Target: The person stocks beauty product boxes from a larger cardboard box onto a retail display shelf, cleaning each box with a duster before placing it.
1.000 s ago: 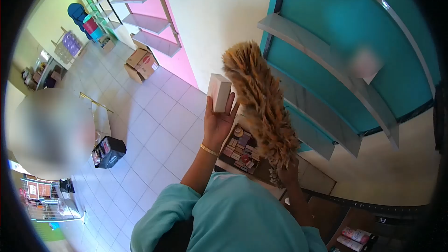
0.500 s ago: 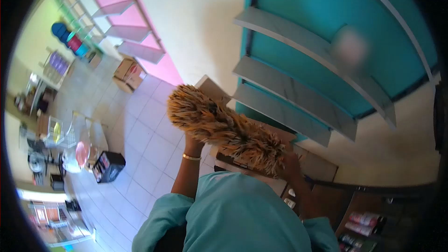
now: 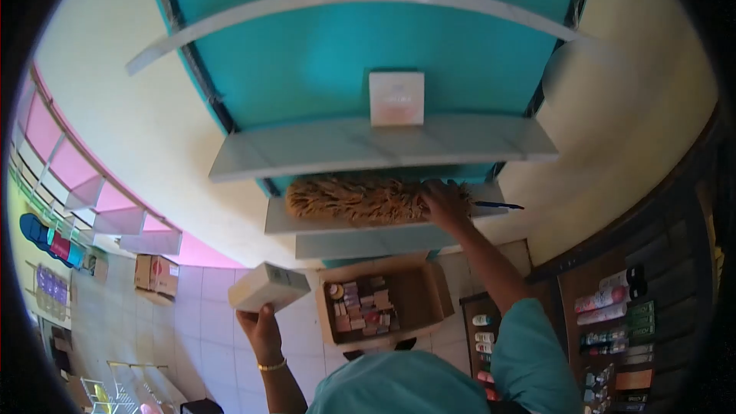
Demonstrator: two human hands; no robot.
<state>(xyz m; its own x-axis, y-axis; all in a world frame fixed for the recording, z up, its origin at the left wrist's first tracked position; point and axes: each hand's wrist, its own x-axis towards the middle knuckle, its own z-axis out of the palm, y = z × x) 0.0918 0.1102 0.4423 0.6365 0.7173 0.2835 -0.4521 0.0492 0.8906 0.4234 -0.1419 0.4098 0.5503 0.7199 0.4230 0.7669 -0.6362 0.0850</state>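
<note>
A white box (image 3: pixel 270 287) rests in my left hand (image 3: pixel 262 331), thumb across its near side and fingers mostly hidden beneath it. My right hand (image 3: pixel 445 205) is closed around a brown feather duster (image 3: pixel 353 198) near its handle end. The duster lies lengthwise over a grey marbled shelf (image 3: pixel 280 218), and its dark thin handle (image 3: pixel 498 205) sticks out to the right. On the shelf above, a small white and pink box (image 3: pixel 396 100) stands upright against the teal back panel (image 3: pixel 307 61).
Below the shelves, an open cardboard box (image 3: pixel 420 299) on the tiled floor holds many small packages. To the right, a dark cabinet (image 3: pixel 567 284) holds bottles and cartons. Another cardboard box (image 3: pixel 156 274) stands by the pink wall at left.
My view has turned right to face the teal shelves. The duster has moved from in front of my body to the shelf, and the white box in my left hand now shows clearly.
</note>
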